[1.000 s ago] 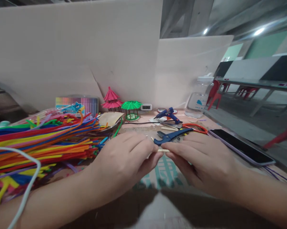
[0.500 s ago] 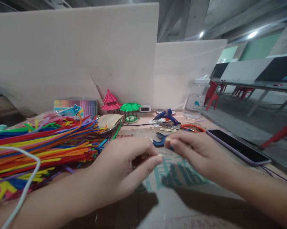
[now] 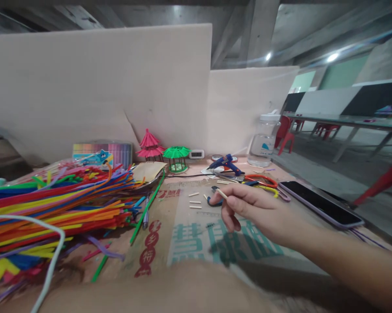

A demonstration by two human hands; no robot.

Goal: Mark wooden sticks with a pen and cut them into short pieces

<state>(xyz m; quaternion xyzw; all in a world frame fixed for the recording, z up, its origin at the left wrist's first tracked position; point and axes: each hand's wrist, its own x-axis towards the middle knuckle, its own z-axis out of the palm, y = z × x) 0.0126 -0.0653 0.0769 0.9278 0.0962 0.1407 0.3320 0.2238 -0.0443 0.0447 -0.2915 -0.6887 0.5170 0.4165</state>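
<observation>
Lightly, a stick [image 3: 221, 194] was held pinched between the thumb and forefinger of the right hand [image 3: 251, 206], the other fingers being curled below. The left hand [image 3: 215, 287] was shown only as a blur along the lower edge of the view; whether it was spread or closed on anything could not be told. Just left of the right hand, short sticks [image 3: 195, 201] were laid on the cardboard [image 3: 179, 256], and between the two hands room for moving was left over its print. Behind the right fingertips, the cutter [image 3: 210, 201] was partly hidden; beyond it, the scissors [image 3: 260, 176] and the glue gun [image 3: 227, 161] were set. Right of that hand, movement was bounded by the phone [image 3: 321, 204], near the table's [image 3: 282, 175] edge; well to its left, by heaped strips [image 3: 68, 195].
</observation>
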